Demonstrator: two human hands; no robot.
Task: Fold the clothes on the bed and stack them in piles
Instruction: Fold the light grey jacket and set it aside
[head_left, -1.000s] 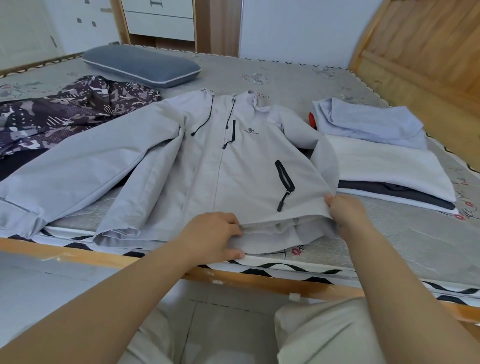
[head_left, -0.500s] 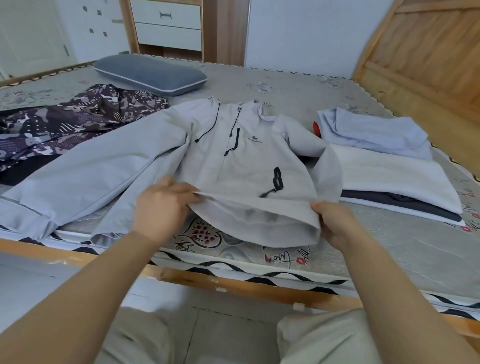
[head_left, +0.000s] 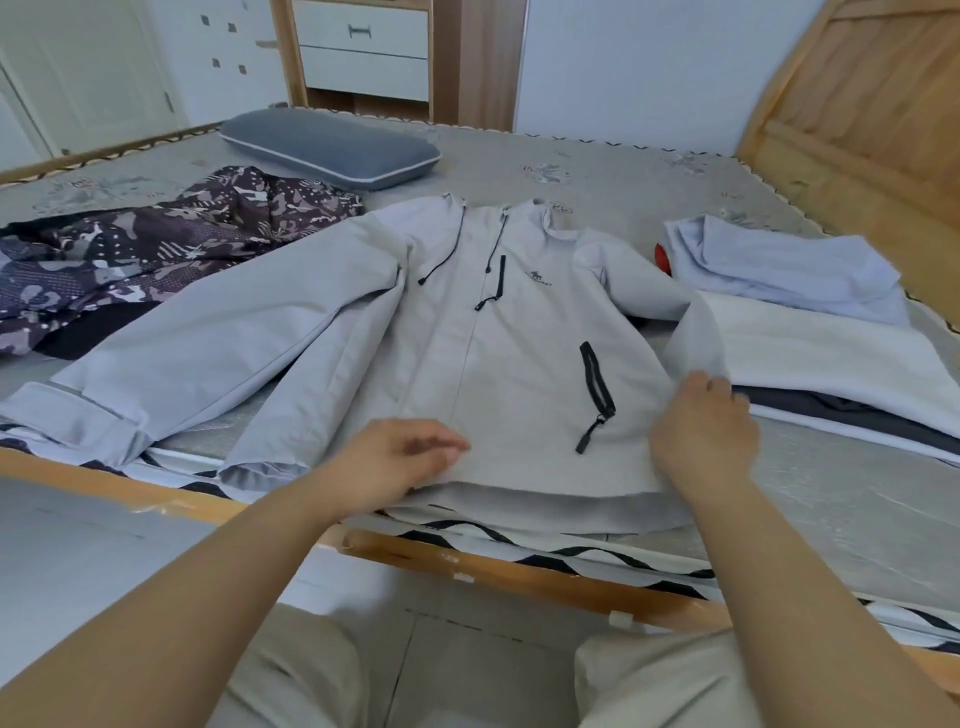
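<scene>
From your head camera, the light grey jacket (head_left: 498, 364) lay front-up across the bed (head_left: 649, 176), collar toward 12 o'clock and hem at the near edge of the mattress, its long sleeve stretched out toward 9 o'clock. Your left hand (head_left: 395, 462) rested on the hem near the zip line, thumb over the cloth and fingers apparently tucked beneath the edge — blurred, so the grasp was not certain. Your right hand (head_left: 701, 436) pinched the jacket's side edge at about 3 o'clock of the body, fingers curled round the fabric just beside the black pocket zip (head_left: 595, 389). At 3 o'clock of the jacket sat the folded pile (head_left: 831, 353) — pale blue and white over a dark layer — touching the folded-in sleeve. At 10 o'clock lay the camouflage garment (head_left: 171, 244), unfolded, and beyond it at 11 o'clock the grey pillow (head_left: 332, 148). The wooden headboard (head_left: 872, 114) stood at 2 o'clock.
</scene>
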